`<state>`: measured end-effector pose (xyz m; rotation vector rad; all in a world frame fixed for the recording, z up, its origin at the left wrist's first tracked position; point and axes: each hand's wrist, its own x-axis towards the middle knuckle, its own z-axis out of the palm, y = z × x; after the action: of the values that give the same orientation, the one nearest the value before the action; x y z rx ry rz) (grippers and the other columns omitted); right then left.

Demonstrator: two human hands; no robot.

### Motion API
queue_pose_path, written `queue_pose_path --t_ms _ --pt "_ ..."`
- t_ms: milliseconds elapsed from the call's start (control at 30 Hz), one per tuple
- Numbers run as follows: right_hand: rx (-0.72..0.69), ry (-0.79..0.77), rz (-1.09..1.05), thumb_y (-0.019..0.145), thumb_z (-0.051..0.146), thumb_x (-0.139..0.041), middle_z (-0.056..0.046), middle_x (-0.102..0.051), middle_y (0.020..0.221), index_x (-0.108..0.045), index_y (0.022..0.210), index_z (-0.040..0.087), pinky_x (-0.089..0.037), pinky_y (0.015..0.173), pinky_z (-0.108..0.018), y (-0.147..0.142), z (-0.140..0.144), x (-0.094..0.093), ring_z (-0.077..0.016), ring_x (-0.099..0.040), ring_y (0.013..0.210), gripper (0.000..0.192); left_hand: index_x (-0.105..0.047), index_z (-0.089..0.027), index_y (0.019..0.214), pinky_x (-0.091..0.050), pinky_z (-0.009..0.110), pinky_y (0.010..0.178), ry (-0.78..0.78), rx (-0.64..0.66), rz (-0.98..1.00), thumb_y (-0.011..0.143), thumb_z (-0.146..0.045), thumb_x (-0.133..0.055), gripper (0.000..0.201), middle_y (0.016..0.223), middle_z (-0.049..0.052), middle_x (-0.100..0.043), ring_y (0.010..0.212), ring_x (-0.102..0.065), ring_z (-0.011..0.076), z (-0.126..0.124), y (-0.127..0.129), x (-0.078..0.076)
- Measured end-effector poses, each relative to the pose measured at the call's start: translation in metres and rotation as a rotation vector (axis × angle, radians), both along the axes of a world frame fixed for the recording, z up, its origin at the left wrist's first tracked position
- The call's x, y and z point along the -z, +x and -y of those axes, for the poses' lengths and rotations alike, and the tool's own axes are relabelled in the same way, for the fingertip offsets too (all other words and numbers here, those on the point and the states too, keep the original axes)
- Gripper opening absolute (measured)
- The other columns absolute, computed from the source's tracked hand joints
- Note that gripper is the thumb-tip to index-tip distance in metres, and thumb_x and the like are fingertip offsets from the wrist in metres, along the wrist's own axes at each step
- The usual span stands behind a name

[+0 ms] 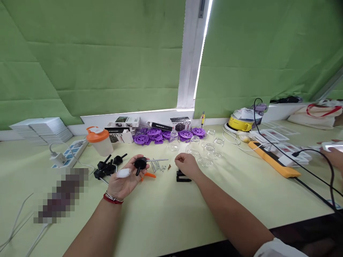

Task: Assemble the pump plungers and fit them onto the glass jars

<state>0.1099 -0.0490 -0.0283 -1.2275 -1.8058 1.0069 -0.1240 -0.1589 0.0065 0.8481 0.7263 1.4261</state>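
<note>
My left hand [124,179] is palm-up over the pale green table [166,210] and holds a black round part with a stem [140,164] between its fingertips. One finger wears a white bandage, and a red band circles the wrist. My right hand [187,165] hovers with curled fingers just right of a scatter of metal screws and pins [158,165]; I cannot tell if it pinches one. A small black bracket [182,176] lies under that hand. An orange tool [148,175] lies beside my left hand.
Several more black parts [108,166] lie left of my hand, near an orange-lidded shaker cup [99,140]. Purple wheels [160,135], boxes and clear glass cups [206,150] sit behind. A yellow device [241,122], an orange power strip [273,162] and black cables lie right. Another person's hand [333,153] shows at far right.
</note>
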Motion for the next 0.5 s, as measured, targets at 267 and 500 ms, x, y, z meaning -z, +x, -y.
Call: queue_pose_path --t_ms 267,500 --pt "-0.102 -0.469 -0.536 0.058 0.018 -0.062 -0.002 -0.061 0.057 -0.057 0.068 0.014 -0.022 0.041 -0.018 0.014 0.010 -0.004 -0.0062 -0.043 0.047 0.011 -0.061 -0.019 0.083 -0.051 0.022 0.061 -0.110 -0.083 -0.040 0.068 -0.013 -0.070 0.018 0.093 0.003 -0.063 0.075 -0.062 0.0135 -0.010 0.006 0.013" --pt "-0.176 -0.443 -0.628 0.059 0.018 -0.068 -0.004 -0.066 0.065 -0.062 0.072 0.014 -0.028 0.042 -0.021 0.014 0.007 -0.001 -0.0050 -0.041 0.044 0.015 -0.066 -0.011 0.095 -0.051 0.024 0.073 -0.109 -0.030 -0.111 0.072 -0.019 -0.069 0.025 0.085 0.008 -0.065 0.075 -0.062 0.0141 -0.011 0.017 0.022"
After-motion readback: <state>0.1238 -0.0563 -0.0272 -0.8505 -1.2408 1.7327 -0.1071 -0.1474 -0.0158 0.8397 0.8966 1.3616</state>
